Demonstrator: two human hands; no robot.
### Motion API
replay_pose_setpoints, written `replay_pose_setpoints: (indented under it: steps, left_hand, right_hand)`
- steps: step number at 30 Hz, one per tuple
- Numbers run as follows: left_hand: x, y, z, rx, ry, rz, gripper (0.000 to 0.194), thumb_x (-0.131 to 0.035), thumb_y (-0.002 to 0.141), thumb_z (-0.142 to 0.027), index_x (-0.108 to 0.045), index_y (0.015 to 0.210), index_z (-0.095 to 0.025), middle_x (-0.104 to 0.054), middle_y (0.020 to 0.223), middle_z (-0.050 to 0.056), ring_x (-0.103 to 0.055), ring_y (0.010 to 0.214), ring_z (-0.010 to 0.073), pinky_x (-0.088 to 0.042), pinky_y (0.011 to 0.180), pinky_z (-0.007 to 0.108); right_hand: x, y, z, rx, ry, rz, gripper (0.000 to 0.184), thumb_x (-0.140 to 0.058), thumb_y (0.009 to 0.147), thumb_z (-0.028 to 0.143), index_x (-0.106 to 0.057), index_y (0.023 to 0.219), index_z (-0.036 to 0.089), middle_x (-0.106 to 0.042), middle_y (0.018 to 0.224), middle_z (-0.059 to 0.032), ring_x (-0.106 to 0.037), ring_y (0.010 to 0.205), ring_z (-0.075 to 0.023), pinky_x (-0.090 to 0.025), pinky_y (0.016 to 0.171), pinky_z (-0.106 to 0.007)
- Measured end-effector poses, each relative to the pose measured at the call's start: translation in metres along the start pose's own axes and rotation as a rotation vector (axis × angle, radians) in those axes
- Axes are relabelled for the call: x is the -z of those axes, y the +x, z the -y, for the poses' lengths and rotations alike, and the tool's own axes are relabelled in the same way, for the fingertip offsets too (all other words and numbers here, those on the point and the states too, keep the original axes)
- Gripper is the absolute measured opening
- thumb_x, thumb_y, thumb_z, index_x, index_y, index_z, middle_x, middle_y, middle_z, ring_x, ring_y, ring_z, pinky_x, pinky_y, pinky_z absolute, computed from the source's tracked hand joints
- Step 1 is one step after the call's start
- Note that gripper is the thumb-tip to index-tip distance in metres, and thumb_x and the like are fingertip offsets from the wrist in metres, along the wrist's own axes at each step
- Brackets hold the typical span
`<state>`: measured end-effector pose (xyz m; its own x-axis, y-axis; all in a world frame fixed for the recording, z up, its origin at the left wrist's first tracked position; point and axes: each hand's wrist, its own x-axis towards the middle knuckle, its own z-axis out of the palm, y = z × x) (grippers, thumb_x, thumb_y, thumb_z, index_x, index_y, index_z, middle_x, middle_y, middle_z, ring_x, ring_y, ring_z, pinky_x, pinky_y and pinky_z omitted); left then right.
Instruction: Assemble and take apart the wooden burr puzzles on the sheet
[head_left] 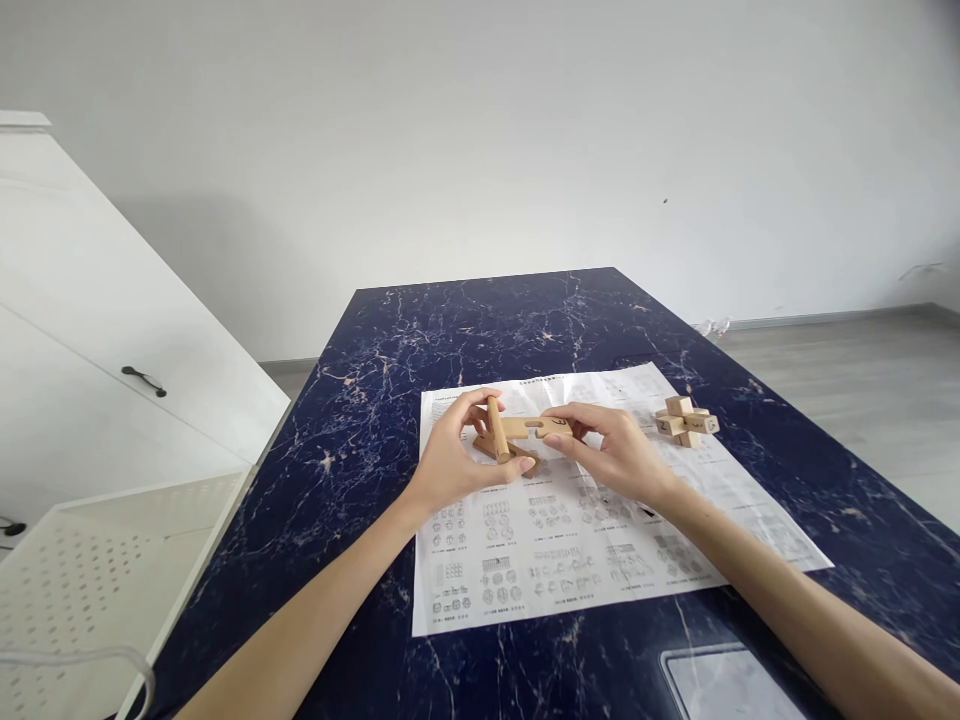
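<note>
Over a printed instruction sheet [510,600], my left hand [457,455] grips a wooden rod [497,430] at its two ends between thumb and fingers. A flat slotted wooden puzzle piece [517,428] with a dark mark stretches from behind the rod to my right hand [615,450], whose thumb and fingers pinch its right end. Another wooden piece [531,462] with a rounded end lies lower, partly hidden by the rod and my left hand. Whether the rod and the slotted piece are joined I cannot tell.
To the right, an assembled wooden block puzzle [686,422] with letters stands at the sheet's edge. The dark blue marbled table [480,320] carries everything. A pale flat rectangular object [739,685] lies near the front edge. A white cabinet [112,330] is at the left.
</note>
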<state>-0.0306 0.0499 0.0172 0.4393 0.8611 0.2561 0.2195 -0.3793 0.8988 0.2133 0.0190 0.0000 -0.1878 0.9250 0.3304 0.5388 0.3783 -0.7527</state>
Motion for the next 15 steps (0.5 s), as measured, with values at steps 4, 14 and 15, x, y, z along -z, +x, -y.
replay_pose_setpoints:
  steps: [4, 14, 15]
  left_hand:
    - [0.013, 0.003, 0.01, -0.041, -0.055, 0.009, 0.058, -0.082, 0.081, -0.029, -0.06, 0.134, -0.025, -0.065, 0.125, 0.01, -0.064, 0.104, 0.0236, -0.057, 0.09, 0.038]
    - [0.033, 0.008, 0.027, -0.003, 0.007, -0.238, 0.056, -0.078, 0.086, -0.042, -0.057, 0.136, -0.027, -0.064, 0.119, 0.007, -0.063, 0.095, 0.0203, -0.055, 0.09, 0.039]
    - [0.03, 0.006, 0.025, -0.019, 0.063, -0.225, 0.056, -0.078, 0.086, -0.042, -0.057, 0.135, -0.027, -0.064, 0.117, 0.007, -0.062, 0.097, 0.0212, -0.054, 0.09, 0.039]
  right_hand:
    - [0.009, 0.0, -0.007, -0.009, 0.045, -0.002, 0.043, -0.065, 0.101, 0.057, -0.077, 0.119, 0.021, -0.078, 0.095, -0.0086, -0.066, 0.074, -0.0209, -0.052, 0.063, -0.034]
    - [0.015, 0.001, -0.016, -0.083, -0.062, -0.139, 0.05, -0.051, 0.105, 0.062, -0.055, 0.074, 0.023, -0.051, 0.062, 0.0005, -0.044, 0.054, -0.0146, -0.031, 0.049, -0.029]
    - [0.012, 0.0, -0.014, -0.086, -0.091, -0.122, 0.052, -0.048, 0.106, 0.061, -0.05, 0.071, 0.023, -0.051, 0.061, 0.0007, -0.044, 0.054, -0.0148, -0.032, 0.05, -0.03]
